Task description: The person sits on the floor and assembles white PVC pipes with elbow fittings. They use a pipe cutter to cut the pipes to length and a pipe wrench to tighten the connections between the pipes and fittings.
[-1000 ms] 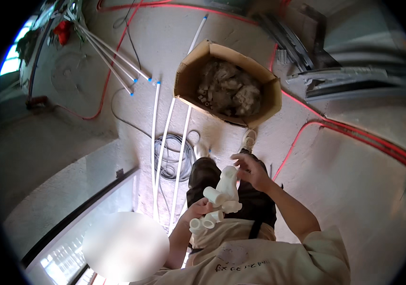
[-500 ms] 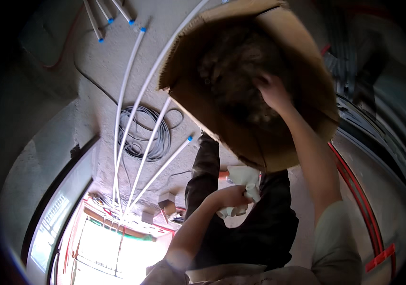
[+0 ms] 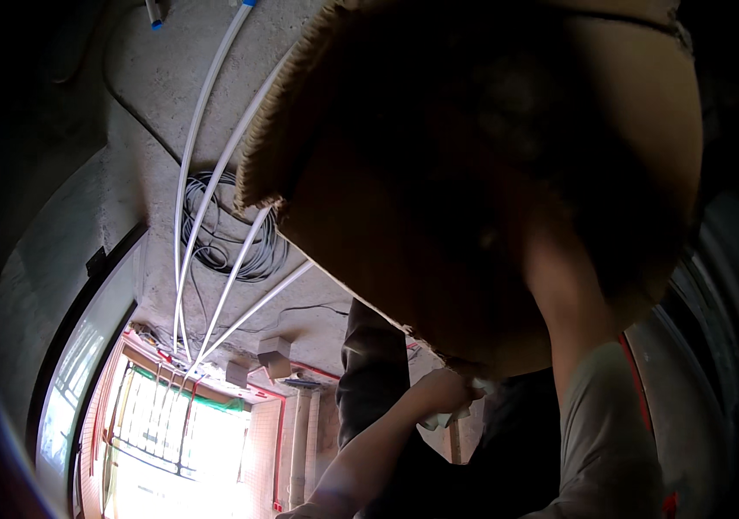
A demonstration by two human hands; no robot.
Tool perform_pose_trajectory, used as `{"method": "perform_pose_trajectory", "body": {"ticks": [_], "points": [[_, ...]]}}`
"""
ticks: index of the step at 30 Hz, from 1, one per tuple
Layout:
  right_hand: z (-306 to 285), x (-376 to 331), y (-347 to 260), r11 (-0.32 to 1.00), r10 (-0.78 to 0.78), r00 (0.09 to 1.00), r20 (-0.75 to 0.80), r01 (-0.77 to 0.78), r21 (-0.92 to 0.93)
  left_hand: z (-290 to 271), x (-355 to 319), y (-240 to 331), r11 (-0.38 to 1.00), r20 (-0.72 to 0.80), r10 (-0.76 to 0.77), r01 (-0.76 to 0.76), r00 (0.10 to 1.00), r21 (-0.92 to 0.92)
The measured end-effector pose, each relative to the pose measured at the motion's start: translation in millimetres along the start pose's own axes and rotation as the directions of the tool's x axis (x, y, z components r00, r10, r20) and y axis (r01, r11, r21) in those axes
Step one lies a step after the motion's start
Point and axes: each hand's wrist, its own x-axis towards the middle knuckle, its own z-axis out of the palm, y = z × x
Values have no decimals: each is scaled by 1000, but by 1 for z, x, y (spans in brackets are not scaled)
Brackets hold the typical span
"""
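A large cardboard box (image 3: pixel 369 285) with a ragged, torn edge fills the upper middle and right. My right forearm (image 3: pixel 564 285) reaches deep into it; the hand and its fingers are lost in the dark inside. What lies in the box is too dark to make out, apart from a dim pale patch. Just below the box's near edge, my left hand (image 3: pixel 443 394) is closed round white plastic pipe fittings (image 3: pixel 444 419). They show only in part beneath the fingers, and the box's lower edge hangs close above that hand.
Long white pipes (image 3: pixel 201 208), some with blue end caps, lie across the concrete floor at left. Beneath them rests a coil of grey cable (image 3: pixel 244 251). Small boxes (image 3: pixel 274 356) stand further down, near a bright railed opening (image 3: pixel 170 432). My dark-trousered legs (image 3: pixel 374 355) are below the box.
The box looms larger and darker now, covering more of the view. My right arm has gone deeper into it. My left hand sits slightly lower, its fittings more hidden than before.
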Motion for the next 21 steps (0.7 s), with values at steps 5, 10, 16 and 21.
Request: {"method": "perform_pose_trajectory", "body": {"ticks": [5, 10, 16, 21], "points": [[-115, -49, -18, 838, -67, 970, -235, -73, -540, 2, 11, -5, 998, 2, -41, 41, 999, -46], [-120, -51, 81, 844, 150, 952, -267, -263, -467, 13, 18, -23, 996, -36, -2, 6, 999, 87], [-101, -79, 75, 968, -103, 867, -487, -26, -251, -8, 0, 7, 990, -119, 115, -105, 986, 90], [-107, -116, -55, 991, -133, 898, -419, 129, -39, -12, 1, 21, 999, 17, -50, 50, 999, 12]]}}
